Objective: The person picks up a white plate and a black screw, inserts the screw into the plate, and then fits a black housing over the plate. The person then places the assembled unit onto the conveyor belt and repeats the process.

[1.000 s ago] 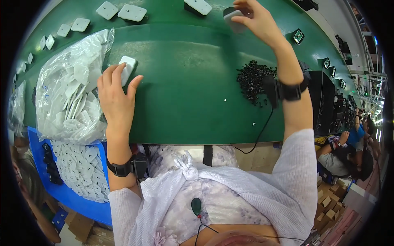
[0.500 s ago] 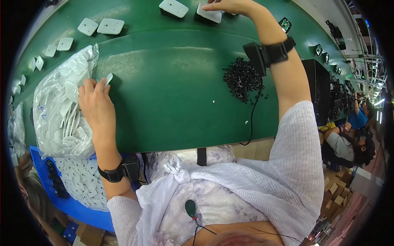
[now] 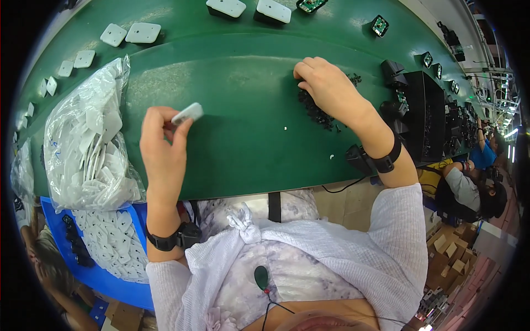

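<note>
My left hand point(image 3: 161, 140) pinches a small white plastic cover point(image 3: 189, 113) by its edge, tilted above the green table. Over on the right, my right hand point(image 3: 330, 87) is at a pile of small black parts point(image 3: 316, 108), its fingers drawn together at the pile's far left edge. Whether a part sits between those fingertips is hidden. Left of my left hand lies a clear plastic bag point(image 3: 88, 138) filled with more white covers.
White-topped black housings point(image 3: 143, 33) stand along the far side. Open housings with green circuit boards point(image 3: 380, 25) sit at the far right. A black bin point(image 3: 425, 116) stands right of the pile. A blue tray point(image 3: 132, 292) of small white pieces is at lower left.
My left hand has come away from the bag, moving right with the white cover. My right hand has left the far housing and come down to the pile of black parts.
</note>
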The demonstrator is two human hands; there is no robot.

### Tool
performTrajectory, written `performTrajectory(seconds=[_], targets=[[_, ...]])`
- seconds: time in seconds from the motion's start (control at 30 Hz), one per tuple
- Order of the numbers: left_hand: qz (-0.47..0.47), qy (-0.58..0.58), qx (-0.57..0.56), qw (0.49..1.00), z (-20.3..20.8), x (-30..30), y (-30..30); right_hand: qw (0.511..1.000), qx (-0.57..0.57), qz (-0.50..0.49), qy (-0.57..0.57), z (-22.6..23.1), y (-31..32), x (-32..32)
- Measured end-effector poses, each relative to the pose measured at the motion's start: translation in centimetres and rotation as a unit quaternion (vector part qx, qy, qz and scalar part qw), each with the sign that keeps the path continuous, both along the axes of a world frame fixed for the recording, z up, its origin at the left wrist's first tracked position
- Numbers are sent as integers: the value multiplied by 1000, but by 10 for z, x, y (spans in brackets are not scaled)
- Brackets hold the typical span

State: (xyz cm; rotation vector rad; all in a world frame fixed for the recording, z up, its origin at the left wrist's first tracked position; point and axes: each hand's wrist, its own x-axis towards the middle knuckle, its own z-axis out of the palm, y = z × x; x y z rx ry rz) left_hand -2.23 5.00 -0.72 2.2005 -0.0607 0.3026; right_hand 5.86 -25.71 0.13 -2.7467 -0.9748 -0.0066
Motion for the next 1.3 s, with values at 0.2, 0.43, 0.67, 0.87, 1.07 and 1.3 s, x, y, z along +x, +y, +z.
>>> performTrajectory(seconds=[0.2, 0.43, 0.67, 0.87, 1.07, 1.3], targets=[[-16, 81, -240, 967, 2, -13, -24, 998, -37, -6, -45, -5, 5, -7], [-75, 145, -297, 941, -10, -18, -35, 979, 187, -79, 26, 31, 32, -22], [-77, 107, -315, 940, 7, -22, -62, 693, 612, -127, 360, 14, 77, -67], [-97, 27, -227, 969, 0, -24, -60, 796, 539, -126, 246, 5, 87, -79], [-78, 92, -412, 903, -4, -26, -66, 876, 462, -102, 93, 3, 87, -84], [-88, 148, -516, 839, -6, -28, -59, 870, 463, -131, 105, -3, 97, -89]])
